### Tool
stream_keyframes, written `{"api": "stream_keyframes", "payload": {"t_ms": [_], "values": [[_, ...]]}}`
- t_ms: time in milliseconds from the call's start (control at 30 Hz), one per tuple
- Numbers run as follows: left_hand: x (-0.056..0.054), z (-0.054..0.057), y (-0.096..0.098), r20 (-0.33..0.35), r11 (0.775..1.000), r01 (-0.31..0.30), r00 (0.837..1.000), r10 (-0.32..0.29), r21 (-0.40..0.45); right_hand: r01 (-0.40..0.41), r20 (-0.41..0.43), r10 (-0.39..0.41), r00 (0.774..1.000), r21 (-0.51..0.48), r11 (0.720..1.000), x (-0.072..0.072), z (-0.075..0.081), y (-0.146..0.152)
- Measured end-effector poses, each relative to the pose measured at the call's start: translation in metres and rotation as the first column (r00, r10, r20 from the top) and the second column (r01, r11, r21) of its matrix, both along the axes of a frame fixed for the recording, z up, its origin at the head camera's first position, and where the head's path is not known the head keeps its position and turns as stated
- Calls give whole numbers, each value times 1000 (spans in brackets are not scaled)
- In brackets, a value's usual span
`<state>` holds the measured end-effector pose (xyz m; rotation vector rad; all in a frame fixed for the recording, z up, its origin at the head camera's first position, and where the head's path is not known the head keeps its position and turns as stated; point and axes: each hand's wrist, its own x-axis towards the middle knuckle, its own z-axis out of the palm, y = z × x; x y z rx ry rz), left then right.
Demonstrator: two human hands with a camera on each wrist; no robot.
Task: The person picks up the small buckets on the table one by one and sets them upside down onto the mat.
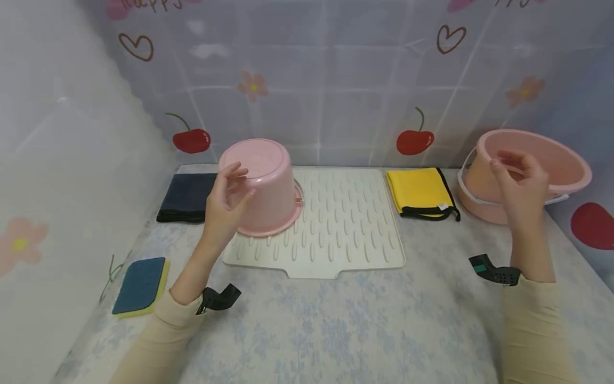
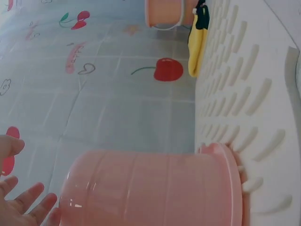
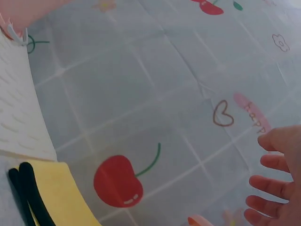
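Observation:
A pink bucket (image 1: 268,205) stands upside down on the left part of a white ridged draining mat (image 1: 347,224). My left hand (image 1: 225,200) is raised at its near left side, fingers spread and slightly bent, with nothing held. In the left wrist view, those fingertips (image 2: 44,205) come close to the bucket's base end. At the right, a second pink bucket (image 1: 571,165) stands with its mouth up and its white handle (image 1: 462,181) hanging down. In front of it hovers my right hand (image 1: 523,184), thumb and fingers apart and holding nothing, overlapping the bucket in the head view.
A folded yellow cloth (image 1: 419,189) with black edging lies between the mat and the right bucket. Left of the mat is a folded dark cloth (image 1: 187,194). Nearer, at the left, lies a blue and yellow sponge (image 1: 139,285). A printed curtain (image 1: 321,85) hangs behind.

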<state>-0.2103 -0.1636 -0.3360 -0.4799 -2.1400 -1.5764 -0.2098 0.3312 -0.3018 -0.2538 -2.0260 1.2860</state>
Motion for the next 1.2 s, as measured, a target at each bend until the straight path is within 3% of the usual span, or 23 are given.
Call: {"api": "stream_keyframes", "payload": {"t_ms": [167, 333, 467, 567, 700, 867, 1100, 1200], "values": [[6, -5, 12, 39, 996, 62, 997, -60, -66, 188, -1, -188, 982, 19, 982, 4, 0, 25], [12, -10, 19, 97, 979, 143, 987, -130, -142, 363, 42, -365, 930, 43, 931, 9, -6, 47], [14, -13, 23, 126, 964, 195, 977, -174, -182, 414, 76, -417, 906, 51, 909, 9, -12, 61], [15, -16, 25, 133, 954, 217, 972, -193, -208, 397, 58, -399, 915, 47, 917, 7, -20, 69], [17, -16, 27, 148, 942, 234, 968, -202, -239, 288, 39, -287, 957, -48, 956, -1, -29, 76], [16, -18, 27, 164, 936, 245, 964, -208, -253, 206, 48, -202, 978, -120, 971, -9, -36, 77], [13, -20, 32, 172, 926, 270, 958, -231, -263, 209, 36, -208, 977, -23, 978, -9, -43, 83], [12, -21, 35, 161, 920, 278, 957, -242, -275, 207, -20, -207, 978, 32, 978, -8, -49, 89]]}}
